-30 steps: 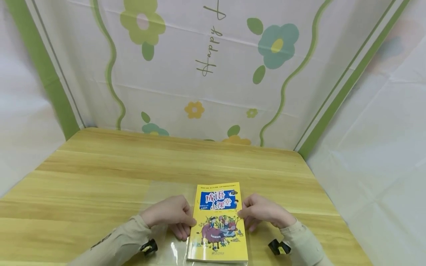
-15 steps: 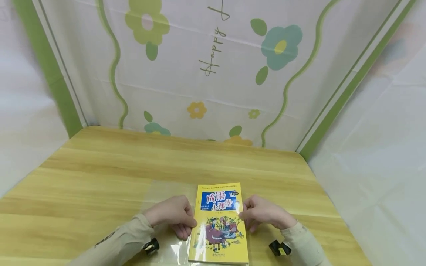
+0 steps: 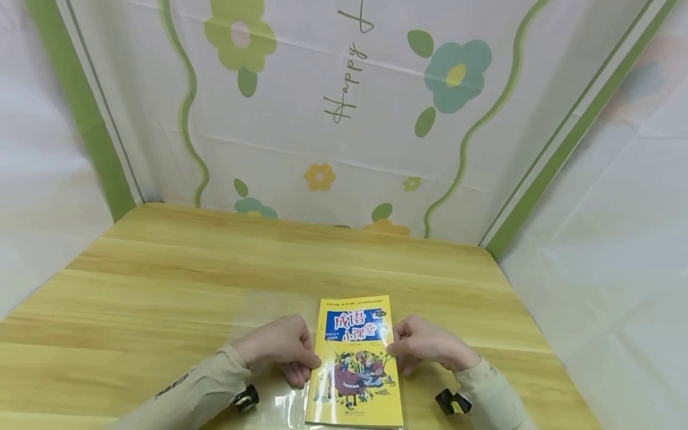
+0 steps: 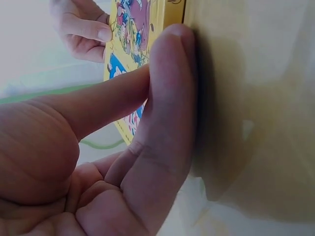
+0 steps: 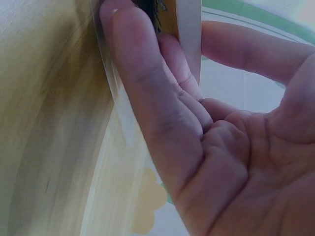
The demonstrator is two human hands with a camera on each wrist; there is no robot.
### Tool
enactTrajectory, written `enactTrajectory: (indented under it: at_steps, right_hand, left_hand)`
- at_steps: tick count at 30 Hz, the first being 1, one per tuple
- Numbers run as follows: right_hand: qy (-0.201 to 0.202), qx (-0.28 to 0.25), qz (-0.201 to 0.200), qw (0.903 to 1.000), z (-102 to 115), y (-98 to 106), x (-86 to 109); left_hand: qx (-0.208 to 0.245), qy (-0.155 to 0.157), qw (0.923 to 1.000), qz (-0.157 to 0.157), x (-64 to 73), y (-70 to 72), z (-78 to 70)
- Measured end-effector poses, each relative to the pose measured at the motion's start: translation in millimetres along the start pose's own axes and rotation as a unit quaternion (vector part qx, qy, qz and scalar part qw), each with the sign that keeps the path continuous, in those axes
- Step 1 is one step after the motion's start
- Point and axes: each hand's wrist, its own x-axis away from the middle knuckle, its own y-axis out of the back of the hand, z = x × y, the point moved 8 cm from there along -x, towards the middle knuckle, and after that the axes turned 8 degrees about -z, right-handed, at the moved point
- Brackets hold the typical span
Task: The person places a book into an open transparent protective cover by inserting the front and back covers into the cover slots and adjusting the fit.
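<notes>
A yellow paperback book (image 3: 355, 382) with a blue title panel and a cartoon picture lies face up near the table's front. My left hand (image 3: 285, 349) holds its left edge, thumb on the cover and fingers at the spine side. At the opposite edge, my right hand (image 3: 427, 346) grips the book between thumb and fingers. A clear plastic sheet (image 3: 274, 406) spreads under the book and out to the left. In the right wrist view, a see-through plastic edge (image 5: 123, 115) runs beside my right fingers. The book's underside is hidden.
The wooden table (image 3: 215, 257) extends beyond the book to a white cloth backdrop (image 3: 285, 113) printed with flowers. White cloth also hangs at both sides. A black wrist device (image 3: 453, 401) sits below my right hand, another (image 3: 245, 399) below my left.
The head view has shifted slightly, so everything sits a little farther right. Both hands keep their hold on the book, which stays in place on the table.
</notes>
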Motion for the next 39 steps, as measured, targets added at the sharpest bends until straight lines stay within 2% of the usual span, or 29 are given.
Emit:
enactTrajectory:
  at_steps: [21, 39]
  right_hand:
    - [-0.008, 0.0, 0.004, 1.0, 1.1, 0.8, -0.6]
    - [-0.01, 0.028, 0.004, 0.9996, 0.9, 2.7, 0.7]
  left_hand:
    - [0.001, -0.005, 1.0, 0.001, 0.6, 1.9, -4.3]
    - [0.003, 0.002, 1.0, -0.002, -0.3, 2.2, -5.7]
